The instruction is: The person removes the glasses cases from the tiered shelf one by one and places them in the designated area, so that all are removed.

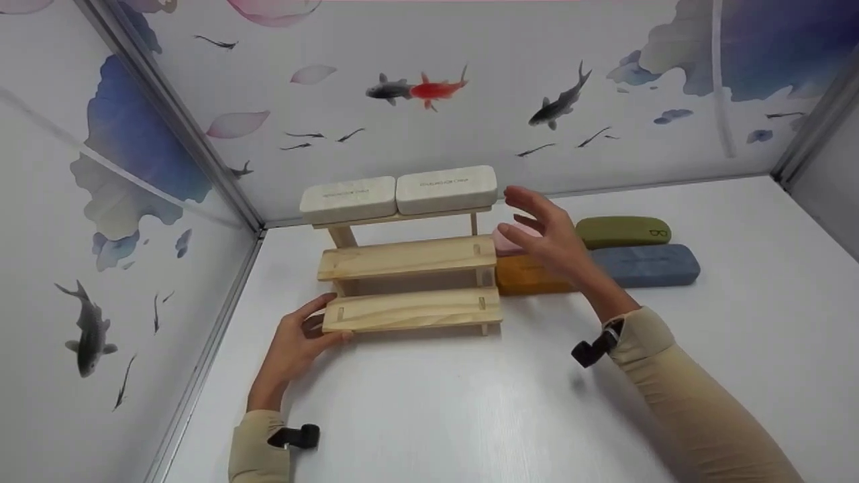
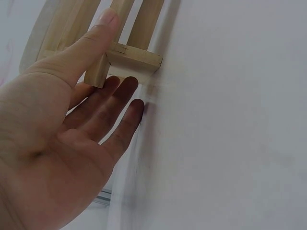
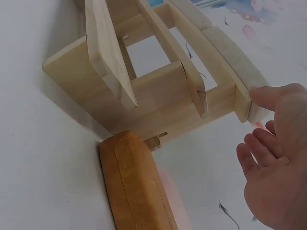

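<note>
The smooth white tabletop (image 1: 429,402) spreads beneath both your hands. Between them stands a three-tier rack (image 1: 406,258) of pale, grained wood, its flat shelves stepping up away from you. Your left hand (image 1: 300,342) grips the left end of the bottom shelf, thumb at the front, fingers behind. Your right hand (image 1: 553,235) is raised, fingers loosely spread and holding nothing, just beside the top shelf's right end; whether it touches cannot be told.

On that shelf, left of your right hand, sit the right white case (image 1: 446,190) and the left white case (image 1: 349,200), rounded blocks with faint lettering. Right of that hand lies a mottled blue case (image 1: 654,265); below it, a seamed, leather-like orange-brown case (image 1: 527,275). Past your right wrist rests a curved olive-green case (image 1: 621,230) bearing a glasses outline. A pink case (image 1: 507,245) shows partly behind your right thumb.
</note>
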A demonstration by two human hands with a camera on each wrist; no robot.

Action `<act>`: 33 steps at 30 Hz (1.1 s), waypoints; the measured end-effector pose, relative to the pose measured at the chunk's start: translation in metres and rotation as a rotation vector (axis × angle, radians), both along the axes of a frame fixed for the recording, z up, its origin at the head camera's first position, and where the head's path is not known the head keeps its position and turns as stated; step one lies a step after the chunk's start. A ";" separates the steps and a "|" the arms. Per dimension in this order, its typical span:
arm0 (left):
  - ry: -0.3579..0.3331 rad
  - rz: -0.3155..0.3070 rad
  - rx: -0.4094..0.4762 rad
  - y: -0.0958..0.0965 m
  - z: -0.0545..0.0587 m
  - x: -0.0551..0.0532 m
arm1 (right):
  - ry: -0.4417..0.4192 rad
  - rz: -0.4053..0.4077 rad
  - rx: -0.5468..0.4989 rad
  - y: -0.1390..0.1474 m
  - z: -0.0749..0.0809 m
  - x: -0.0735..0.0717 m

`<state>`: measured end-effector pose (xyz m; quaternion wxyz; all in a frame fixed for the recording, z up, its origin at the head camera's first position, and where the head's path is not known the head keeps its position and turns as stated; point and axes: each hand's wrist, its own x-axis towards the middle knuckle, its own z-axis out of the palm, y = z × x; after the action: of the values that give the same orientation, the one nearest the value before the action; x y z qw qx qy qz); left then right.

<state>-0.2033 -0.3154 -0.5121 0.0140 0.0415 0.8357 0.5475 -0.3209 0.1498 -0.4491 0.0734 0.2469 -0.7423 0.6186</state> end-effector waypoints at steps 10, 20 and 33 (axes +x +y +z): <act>-0.015 0.008 0.011 -0.001 -0.002 0.000 | -0.011 0.039 0.026 -0.022 0.007 -0.013; -0.009 0.011 0.008 0.000 -0.001 -0.001 | 0.025 0.041 0.035 -0.036 0.014 -0.020; -0.009 0.019 -0.006 0.000 -0.001 -0.001 | 0.020 0.007 0.022 -0.043 0.015 -0.022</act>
<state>-0.2042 -0.3154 -0.5135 0.0127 0.0312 0.8376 0.5453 -0.3429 0.1065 -0.4346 0.0759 0.2567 -0.7474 0.6080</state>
